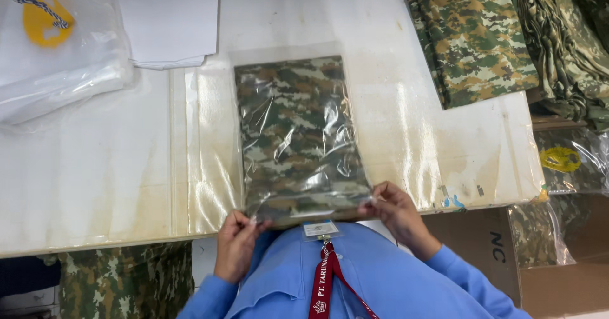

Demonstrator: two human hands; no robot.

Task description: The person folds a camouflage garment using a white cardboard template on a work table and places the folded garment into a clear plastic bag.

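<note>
A clear plastic bag [298, 135] holding folded camouflage fabric lies in the middle of the white bench [95, 173], its near end at the bench edge. The left hand [236, 243] pinches the bag's near left corner with closed fingers; the right hand [396, 214] pinches the near right corner. More folded camouflage cloth [472, 36] lies far right, and white paper sheets [168, 17] far left.

Bare surface [89, 166] left of the bagged camouflage garment [295, 135]; folded camouflage cloth [472, 36] blocks far right, paper sheets [168, 17] and plastic bags [57, 46] far left.
</note>
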